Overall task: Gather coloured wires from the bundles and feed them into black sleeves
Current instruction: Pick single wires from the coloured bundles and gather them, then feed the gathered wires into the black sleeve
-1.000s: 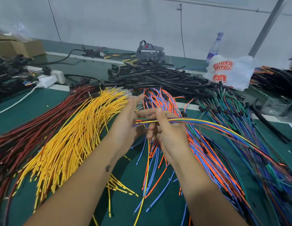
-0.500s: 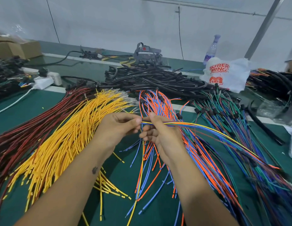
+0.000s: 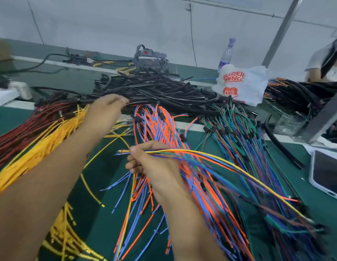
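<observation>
- Reaching toward the far side, the left hand (image 3: pixel 107 108) is stretched out over the yellow wire bundle (image 3: pixel 41 147), its fingertips at the near edge of the pile of black sleeves (image 3: pixel 154 91); through the motion blur it cannot be told whether anything is grasped.
- A small gathered set of coloured wires (image 3: pixel 182 152) is pinched between thumb and curled fingers of the right hand (image 3: pixel 154 166), near the middle of the scene.
- The gathered wires are seen trailing from that hand to the right and downward, yellow, orange, blue and green among them.
- An orange and blue wire bundle (image 3: pixel 160 125) lies spread on the green table (image 3: pixel 211 147) beneath and beyond the right hand.
- A dark red wire bundle (image 3: pixel 28 127) lies at the far left, beside the yellow one.
- A green, blue and brown bundle (image 3: pixel 239 132) lies to the right.
- A white printed bag (image 3: pixel 243 83) and a plastic bottle (image 3: pixel 227 53) are placed beyond the sleeves, far right.
- A phone (image 3: pixel 326 170) lies at the right edge.
</observation>
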Demonstrator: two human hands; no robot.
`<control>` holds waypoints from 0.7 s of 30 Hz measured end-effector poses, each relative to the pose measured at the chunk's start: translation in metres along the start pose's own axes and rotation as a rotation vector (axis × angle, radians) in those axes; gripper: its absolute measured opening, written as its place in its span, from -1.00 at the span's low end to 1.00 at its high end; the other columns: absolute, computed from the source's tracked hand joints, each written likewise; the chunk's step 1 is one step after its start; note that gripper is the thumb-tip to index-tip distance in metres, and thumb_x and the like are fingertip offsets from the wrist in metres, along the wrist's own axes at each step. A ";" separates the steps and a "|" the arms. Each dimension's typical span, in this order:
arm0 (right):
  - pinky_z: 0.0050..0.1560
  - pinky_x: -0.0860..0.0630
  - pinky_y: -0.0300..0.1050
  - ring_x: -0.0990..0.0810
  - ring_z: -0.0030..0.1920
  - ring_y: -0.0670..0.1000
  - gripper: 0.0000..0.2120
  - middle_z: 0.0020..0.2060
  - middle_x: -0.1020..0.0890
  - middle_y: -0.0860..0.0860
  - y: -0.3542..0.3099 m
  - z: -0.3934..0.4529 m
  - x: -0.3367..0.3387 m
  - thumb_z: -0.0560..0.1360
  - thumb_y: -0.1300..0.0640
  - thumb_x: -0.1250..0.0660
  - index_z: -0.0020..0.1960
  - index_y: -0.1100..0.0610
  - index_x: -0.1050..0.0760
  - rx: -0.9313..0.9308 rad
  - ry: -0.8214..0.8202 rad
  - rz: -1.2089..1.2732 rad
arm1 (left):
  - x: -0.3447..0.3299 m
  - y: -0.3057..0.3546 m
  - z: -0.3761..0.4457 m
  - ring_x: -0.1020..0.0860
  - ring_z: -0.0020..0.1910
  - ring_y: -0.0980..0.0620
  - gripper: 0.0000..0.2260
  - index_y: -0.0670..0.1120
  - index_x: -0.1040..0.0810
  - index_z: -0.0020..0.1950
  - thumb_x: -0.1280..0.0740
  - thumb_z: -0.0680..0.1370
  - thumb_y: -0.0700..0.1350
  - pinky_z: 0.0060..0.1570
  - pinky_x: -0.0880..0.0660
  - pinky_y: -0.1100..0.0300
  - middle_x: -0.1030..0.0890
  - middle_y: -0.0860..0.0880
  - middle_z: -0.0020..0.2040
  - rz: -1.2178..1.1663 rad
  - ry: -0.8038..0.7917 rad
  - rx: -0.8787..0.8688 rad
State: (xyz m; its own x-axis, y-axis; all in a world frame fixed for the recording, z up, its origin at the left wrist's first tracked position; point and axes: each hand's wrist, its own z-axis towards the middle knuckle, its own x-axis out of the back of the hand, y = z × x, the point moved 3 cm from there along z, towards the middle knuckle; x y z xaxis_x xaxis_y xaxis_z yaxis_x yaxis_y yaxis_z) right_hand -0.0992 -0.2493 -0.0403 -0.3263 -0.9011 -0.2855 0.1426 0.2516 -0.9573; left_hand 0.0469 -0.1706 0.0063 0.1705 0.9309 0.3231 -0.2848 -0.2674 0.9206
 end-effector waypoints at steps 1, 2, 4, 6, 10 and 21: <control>-0.46 -0.48 -0.31 -0.56 -0.52 -0.09 -0.85 -0.49 -0.57 -0.01 0.000 0.000 -0.001 0.52 0.36 -0.32 -0.21 0.21 -0.50 -0.006 -0.009 -0.016 | -0.007 -0.003 0.013 -0.56 0.08 -0.08 -0.82 0.06 -0.60 0.06 -0.22 0.58 -0.10 0.02 -0.45 0.14 -0.62 -0.01 0.09 0.141 -0.019 -0.050; -0.46 -0.48 -0.31 -0.55 -0.52 -0.10 -0.83 -0.49 -0.56 -0.02 0.001 -0.001 -0.002 0.52 0.35 -0.32 -0.22 0.19 -0.50 -0.012 -0.019 -0.033 | -0.014 -0.006 0.025 -0.54 0.13 -0.13 -0.76 0.05 -0.57 0.18 -0.22 0.58 -0.15 0.07 -0.45 0.10 -0.57 -0.05 0.22 0.286 -0.048 -0.093; -0.46 -0.48 -0.32 -0.55 -0.52 -0.12 -0.80 -0.48 -0.56 -0.04 0.003 -0.001 -0.002 0.51 0.32 -0.34 -0.25 0.13 -0.50 -0.024 -0.037 -0.065 | -0.025 -0.013 0.045 -0.44 0.30 -0.16 -0.63 -0.02 -0.43 0.40 -0.20 0.59 -0.21 0.28 -0.35 0.04 -0.36 -0.08 0.46 0.555 -0.120 -0.185; -0.44 -0.47 -0.32 -0.56 -0.50 -0.12 -0.78 -0.48 -0.57 -0.06 0.005 -0.001 -0.002 0.51 0.29 -0.35 -0.28 0.07 -0.51 -0.028 -0.043 -0.082 | -0.033 -0.019 0.060 -0.31 0.43 -0.17 -0.59 -0.09 -0.32 0.48 -0.15 0.63 -0.21 0.39 -0.23 0.07 -0.27 -0.14 0.50 0.743 -0.178 -0.229; -0.42 -0.48 -0.30 -0.59 -0.46 -0.09 -0.75 -0.46 -0.59 -0.06 0.005 0.000 0.000 0.49 0.24 -0.37 -0.32 0.02 -0.53 -0.031 -0.040 -0.089 | -0.040 -0.021 0.067 -0.44 0.29 -0.21 -0.65 -0.07 -0.41 0.42 -0.13 0.64 -0.13 0.23 -0.40 0.00 -0.46 -0.19 0.36 1.050 -0.179 -0.242; -0.44 -0.47 -0.31 -0.58 -0.48 -0.10 -0.82 -0.46 -0.58 -0.03 -0.004 -0.005 -0.001 0.51 0.31 -0.35 -0.24 0.14 -0.52 -0.010 -0.021 -0.109 | 0.008 0.045 0.032 -0.59 -0.09 -0.14 -0.78 -0.02 -0.66 0.05 -0.43 0.41 -0.15 -0.15 -0.55 0.08 -0.67 -0.08 -0.10 1.096 -0.124 -0.360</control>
State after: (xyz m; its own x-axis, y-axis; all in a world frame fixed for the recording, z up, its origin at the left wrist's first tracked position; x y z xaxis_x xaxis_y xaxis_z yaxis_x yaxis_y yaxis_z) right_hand -0.1039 -0.2476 -0.0366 -0.3196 -0.9306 -0.1784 0.0978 0.1549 -0.9831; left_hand 0.0660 -0.1835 0.0576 -0.2480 0.2079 0.9462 -0.5857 -0.8102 0.0245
